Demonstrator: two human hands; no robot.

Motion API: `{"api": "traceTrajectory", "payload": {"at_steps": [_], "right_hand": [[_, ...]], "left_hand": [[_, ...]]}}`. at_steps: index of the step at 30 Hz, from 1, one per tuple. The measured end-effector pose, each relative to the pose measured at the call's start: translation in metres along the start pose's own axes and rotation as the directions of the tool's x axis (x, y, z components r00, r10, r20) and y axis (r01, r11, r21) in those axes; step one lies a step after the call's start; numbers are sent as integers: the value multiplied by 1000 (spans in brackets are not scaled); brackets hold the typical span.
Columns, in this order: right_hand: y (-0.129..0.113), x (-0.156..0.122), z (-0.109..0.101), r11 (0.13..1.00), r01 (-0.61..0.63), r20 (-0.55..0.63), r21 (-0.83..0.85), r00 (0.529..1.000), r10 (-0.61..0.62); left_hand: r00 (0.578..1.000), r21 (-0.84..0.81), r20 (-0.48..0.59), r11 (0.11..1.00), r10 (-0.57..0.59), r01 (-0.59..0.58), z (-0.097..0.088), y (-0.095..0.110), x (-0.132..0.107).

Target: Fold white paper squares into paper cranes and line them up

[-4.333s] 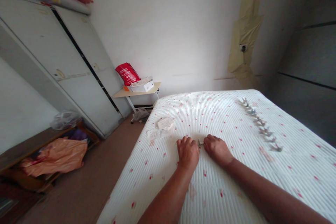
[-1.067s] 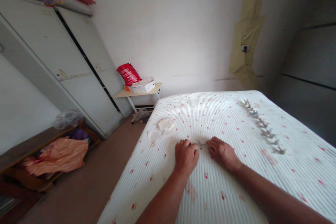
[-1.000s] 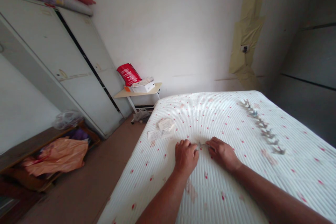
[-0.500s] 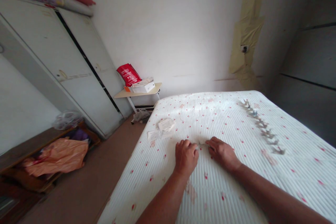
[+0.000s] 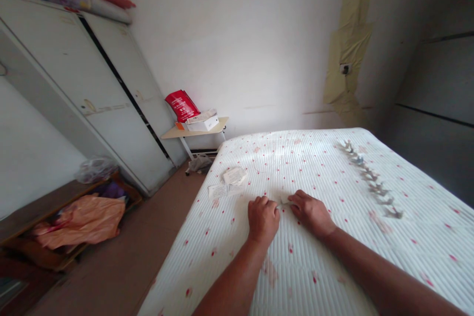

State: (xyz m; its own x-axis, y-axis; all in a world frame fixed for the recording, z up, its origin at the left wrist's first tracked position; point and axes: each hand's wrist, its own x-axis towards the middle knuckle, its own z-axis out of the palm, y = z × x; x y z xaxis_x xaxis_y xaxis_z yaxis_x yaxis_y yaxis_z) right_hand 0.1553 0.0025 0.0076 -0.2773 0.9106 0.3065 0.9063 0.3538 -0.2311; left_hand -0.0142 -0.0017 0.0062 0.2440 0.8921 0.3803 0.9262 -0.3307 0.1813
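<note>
Mattress | left hand, right hand pinch metal piece | wooden shelf holds orange bag

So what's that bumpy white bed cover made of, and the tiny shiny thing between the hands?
The bed cover looks like quilted cloth, matt, with stitched ribs and small red dots; the exact fibre can't be told. The tiny thing between the left hand and right hand glints grey, so maybe metal or foil; it is too small to be sure.

Right hand slightly farther left than a moment ago, nearer the small metal piece at lower centre.
</note>
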Motion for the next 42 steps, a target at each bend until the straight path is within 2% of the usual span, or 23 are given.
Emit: {"api": "traceTrajectory", "payload": {"at_steps": [9,23,28,36,42], "right_hand": [[0,1,2,999,12,6,30,1000,-12],[-2,1,2,999,-9,17,-42,1000,10],[-3,1,0,998,-13,18,-69,1000,14],[-3,1,2,995,-25,16,-96,1000,27],[-5,2,4,994,-2,9,-109,1000,3]], "left_hand": [[998,-71,4,995,65,-65,0,-2,-1],[1000,-94,16,995,20,-18,1,-2,1],[999,-78,31,997,7,-5,0,-2,1],[994,4,11,994,106,-106,0,-1,-1],[992,42,35,991,123,-125,0,0,-2]]}}
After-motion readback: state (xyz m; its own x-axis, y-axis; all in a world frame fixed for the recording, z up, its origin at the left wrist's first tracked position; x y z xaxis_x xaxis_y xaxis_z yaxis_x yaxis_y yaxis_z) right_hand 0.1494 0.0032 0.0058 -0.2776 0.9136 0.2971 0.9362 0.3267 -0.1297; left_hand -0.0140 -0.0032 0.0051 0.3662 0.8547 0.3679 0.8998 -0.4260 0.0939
